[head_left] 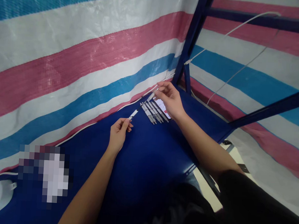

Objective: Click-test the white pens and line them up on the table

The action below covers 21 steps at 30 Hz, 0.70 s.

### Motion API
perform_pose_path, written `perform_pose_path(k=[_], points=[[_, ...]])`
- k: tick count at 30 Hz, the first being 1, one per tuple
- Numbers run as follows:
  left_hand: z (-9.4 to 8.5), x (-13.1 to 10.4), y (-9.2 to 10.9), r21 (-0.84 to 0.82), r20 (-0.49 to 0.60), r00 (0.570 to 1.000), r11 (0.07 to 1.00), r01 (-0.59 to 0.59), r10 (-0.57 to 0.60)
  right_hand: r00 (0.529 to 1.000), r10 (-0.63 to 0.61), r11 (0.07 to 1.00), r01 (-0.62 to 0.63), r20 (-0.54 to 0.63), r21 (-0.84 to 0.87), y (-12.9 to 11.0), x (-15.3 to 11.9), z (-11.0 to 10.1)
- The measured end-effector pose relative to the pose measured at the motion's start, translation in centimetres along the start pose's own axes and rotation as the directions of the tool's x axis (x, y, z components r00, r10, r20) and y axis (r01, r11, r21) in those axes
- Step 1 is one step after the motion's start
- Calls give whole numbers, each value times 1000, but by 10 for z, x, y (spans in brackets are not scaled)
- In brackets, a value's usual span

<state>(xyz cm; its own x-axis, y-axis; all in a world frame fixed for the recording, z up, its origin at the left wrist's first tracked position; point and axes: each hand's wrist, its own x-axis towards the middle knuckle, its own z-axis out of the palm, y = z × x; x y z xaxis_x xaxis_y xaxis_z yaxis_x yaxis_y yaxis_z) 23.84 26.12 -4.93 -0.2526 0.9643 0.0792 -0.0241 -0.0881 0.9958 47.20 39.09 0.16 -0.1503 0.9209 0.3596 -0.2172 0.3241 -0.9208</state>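
Pen row (153,113) is lying near left hand (118,132) pinching tube (133,114), right hand (170,97) pinching pale piece (151,96).
Both items are looking light, stiff, likely gripping best mid-length.

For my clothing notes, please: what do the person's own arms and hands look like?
The left hand and right hand wear no gloves and show no watch or bracelet. The left forearm is bare as far as it shows; the right forearm is bare up to a black sleeve.
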Motion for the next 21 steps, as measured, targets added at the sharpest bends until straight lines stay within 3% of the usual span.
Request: perform_pose_path(k=[13, 17, 21], points=[[2, -2, 2, 21, -1, 1000, 1000, -3, 3, 1000, 26, 1000, -26, 10, 0, 6, 0, 3], [2, -2, 2, 37, 6, 1000, 999, -10, 9, 990, 74, 996, -78, 117, 35, 10, -8, 12], [0, -1, 1, 28, 1, 1000, 1000, -8, 8, 947, 170, 978, -196, 272, 70, 10, -14, 18]])
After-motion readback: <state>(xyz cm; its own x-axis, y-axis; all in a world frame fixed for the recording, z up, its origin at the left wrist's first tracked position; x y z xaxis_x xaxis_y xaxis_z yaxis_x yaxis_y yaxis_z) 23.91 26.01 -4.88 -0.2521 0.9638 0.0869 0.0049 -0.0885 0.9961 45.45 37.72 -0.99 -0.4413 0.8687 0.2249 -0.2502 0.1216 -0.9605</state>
